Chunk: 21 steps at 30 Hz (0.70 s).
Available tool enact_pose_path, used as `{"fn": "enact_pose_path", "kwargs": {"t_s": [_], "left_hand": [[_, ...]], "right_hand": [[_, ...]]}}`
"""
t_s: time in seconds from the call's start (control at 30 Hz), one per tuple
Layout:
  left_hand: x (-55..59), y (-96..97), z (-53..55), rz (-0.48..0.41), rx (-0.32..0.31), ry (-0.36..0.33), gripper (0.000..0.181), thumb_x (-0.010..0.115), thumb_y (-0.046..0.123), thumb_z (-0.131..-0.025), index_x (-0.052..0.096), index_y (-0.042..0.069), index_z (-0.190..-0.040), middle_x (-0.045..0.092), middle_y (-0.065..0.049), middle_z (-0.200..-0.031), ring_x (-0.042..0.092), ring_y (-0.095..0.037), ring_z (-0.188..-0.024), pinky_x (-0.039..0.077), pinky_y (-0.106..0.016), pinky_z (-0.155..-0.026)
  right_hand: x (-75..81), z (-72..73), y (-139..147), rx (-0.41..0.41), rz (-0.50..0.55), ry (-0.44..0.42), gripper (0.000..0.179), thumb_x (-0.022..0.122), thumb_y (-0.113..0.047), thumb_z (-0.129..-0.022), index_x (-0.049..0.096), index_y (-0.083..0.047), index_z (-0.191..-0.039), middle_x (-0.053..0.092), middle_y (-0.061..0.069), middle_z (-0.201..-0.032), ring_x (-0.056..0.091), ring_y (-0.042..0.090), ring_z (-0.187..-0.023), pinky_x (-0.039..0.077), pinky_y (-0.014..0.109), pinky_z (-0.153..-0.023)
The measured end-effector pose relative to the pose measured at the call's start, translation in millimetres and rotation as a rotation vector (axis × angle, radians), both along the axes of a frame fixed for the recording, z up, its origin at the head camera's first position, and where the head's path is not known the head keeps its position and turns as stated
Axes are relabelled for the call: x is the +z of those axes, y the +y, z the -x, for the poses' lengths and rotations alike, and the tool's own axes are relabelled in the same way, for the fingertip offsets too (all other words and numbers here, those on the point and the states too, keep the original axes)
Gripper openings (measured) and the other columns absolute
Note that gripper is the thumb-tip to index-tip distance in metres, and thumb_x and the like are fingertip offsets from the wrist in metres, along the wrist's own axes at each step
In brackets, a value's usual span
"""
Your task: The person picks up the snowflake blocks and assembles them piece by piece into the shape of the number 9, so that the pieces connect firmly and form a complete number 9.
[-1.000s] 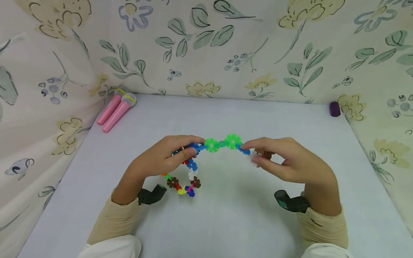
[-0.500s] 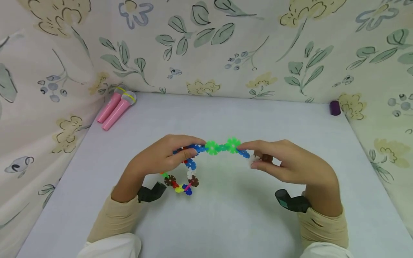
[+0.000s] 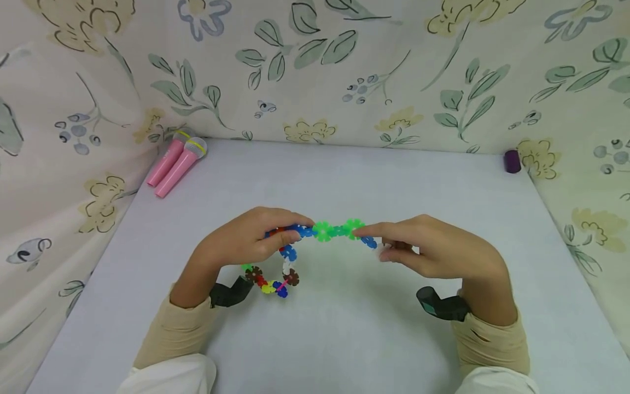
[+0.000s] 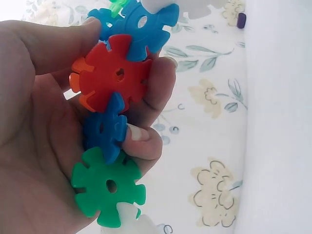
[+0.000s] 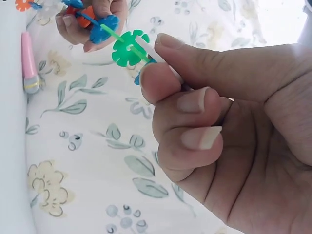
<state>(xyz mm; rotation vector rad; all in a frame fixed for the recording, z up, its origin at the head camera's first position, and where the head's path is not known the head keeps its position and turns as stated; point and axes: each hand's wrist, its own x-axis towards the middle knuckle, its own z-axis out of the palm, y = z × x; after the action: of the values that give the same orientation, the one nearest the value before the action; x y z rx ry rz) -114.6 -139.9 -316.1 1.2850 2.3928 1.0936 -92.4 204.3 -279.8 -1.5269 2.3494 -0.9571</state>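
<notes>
A chain of interlocking plastic flower discs [image 3: 323,231] spans both hands above the table. My left hand [image 3: 248,235] grips its blue and red part. In the left wrist view a red disc [image 4: 114,78], a blue disc [image 4: 105,129] and a green disc [image 4: 108,187] lie along the palm, with fingers curled behind. Below that hand hangs a loop of brown, yellow, blue and white discs [image 3: 268,287]. At the other end my right hand [image 3: 438,249] pinches a white disc [image 3: 380,249] between thumb and fingers, its index finger reaching the bright green disc [image 3: 354,225]. Fingers mostly hide the white disc.
Two pink toy microphones [image 3: 177,167] lie at the back left of the white table [image 3: 315,339]. A small dark purple object [image 3: 512,161] is at the back right corner. Floral cloth [image 3: 315,71] stands around the back and sides.
My right hand has shifted slightly left, and the chain's green end has dropped a little, so that stretch now runs nearly level. The hanging loop has swung slightly left. The left hand stays nearly still.
</notes>
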Motion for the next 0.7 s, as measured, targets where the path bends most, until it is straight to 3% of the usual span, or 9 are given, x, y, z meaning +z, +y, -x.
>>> {"fn": "enact_pose_path", "kwargs": {"t_s": [0.53,0.7], "left_hand": [[-1.3,-1.1,3.4,-0.017,-0.025,0.008,0.032,0.057,0.013,-0.103,0.063,0.005,-0.133,0.062,0.004,-0.097,0.056,-0.009,-0.080,0.050,-0.030,-0.074],[-2.4,-0.9,4.1,-0.037,-0.031,0.005,0.031,0.057,0.011,-0.102,0.063,0.004,-0.132,0.058,0.006,-0.091,0.055,-0.009,-0.078,0.049,-0.029,-0.072]], "right_hand": [[1.5,1.6,1.3,-0.022,-0.048,0.014,0.051,0.070,-0.001,-0.093,0.057,-0.016,-0.140,0.043,-0.014,-0.074,0.041,-0.002,-0.059,0.038,0.016,-0.052],[-0.5,2.3,0.6,-0.033,-0.064,0.005,0.048,0.069,-0.004,-0.095,0.057,-0.017,-0.139,0.042,-0.014,-0.073,0.042,-0.002,-0.059,0.039,0.017,-0.051]]}}
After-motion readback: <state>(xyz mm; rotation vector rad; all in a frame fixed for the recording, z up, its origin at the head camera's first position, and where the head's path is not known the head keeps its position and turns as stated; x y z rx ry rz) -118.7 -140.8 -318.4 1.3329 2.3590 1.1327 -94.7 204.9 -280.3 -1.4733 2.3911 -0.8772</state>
